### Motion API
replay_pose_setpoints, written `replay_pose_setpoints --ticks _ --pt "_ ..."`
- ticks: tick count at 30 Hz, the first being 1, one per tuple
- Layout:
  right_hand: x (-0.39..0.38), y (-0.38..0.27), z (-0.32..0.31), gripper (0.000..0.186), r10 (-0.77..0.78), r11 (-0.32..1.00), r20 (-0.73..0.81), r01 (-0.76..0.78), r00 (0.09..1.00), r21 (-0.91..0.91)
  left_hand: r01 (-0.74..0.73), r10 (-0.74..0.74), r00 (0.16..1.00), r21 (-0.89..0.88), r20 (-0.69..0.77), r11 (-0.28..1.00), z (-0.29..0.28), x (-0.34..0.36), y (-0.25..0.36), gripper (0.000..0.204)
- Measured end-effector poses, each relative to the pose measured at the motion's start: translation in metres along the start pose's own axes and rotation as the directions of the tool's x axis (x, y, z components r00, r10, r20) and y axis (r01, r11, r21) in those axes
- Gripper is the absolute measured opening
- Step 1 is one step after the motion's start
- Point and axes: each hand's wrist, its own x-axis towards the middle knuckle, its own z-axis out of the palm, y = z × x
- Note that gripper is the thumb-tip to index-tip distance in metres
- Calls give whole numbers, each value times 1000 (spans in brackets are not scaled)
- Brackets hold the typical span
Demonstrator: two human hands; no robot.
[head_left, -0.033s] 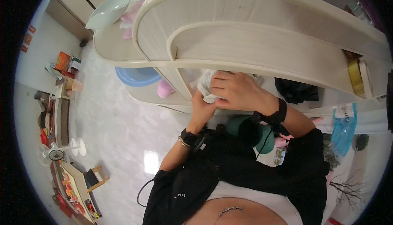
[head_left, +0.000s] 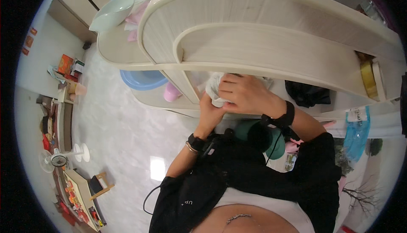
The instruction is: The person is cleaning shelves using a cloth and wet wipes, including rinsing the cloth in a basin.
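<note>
Both my hands are at a lower compartment of the cream shelf unit (head_left: 263, 46), just under the edge of its board. Between them is a bunched white cloth (head_left: 214, 87), its texture rough like a towel. My right hand (head_left: 248, 95) lies over the cloth with bent fingers pressed on it. From below and the left, my left hand (head_left: 210, 112) grips the cloth's near side; its fingers are mostly hidden behind the cloth. The two hands meet at the thumbs. Part of the cloth behind my right hand is out of sight.
A black bag (head_left: 307, 94) sits in the compartment to the right. Left stand a blue basin (head_left: 144, 79) and a pink cup (head_left: 171, 92), with a pale bowl (head_left: 112, 13) above. A green rounded thing (head_left: 246, 132) is below my hands; a blue plastic bag (head_left: 357, 137) hangs right.
</note>
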Motion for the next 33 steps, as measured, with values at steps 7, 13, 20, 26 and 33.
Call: replay_pose_setpoints --ticks 7,13,20,26,33 --pt "-17 12 1 9 56 955 -275 29 960 294 -119 120 993 106 -4 987 0 5 1 51" --pt "-71 36 16 26 473 806 -447 -167 760 568 -60 56 998 223 24 973 -2 4 11 50" --pt "-132 65 29 32 962 241 -193 -265 195 934 -112 98 993 237 67 965 11 12 28 55" --pt "-86 14 -34 29 984 131 -7 -696 178 706 -324 290 945 314 150 892 7 24 36 54" --pt "-59 -12 7 22 374 927 -326 -362 868 99 -97 80 994 287 71 953 0 12 24 46"
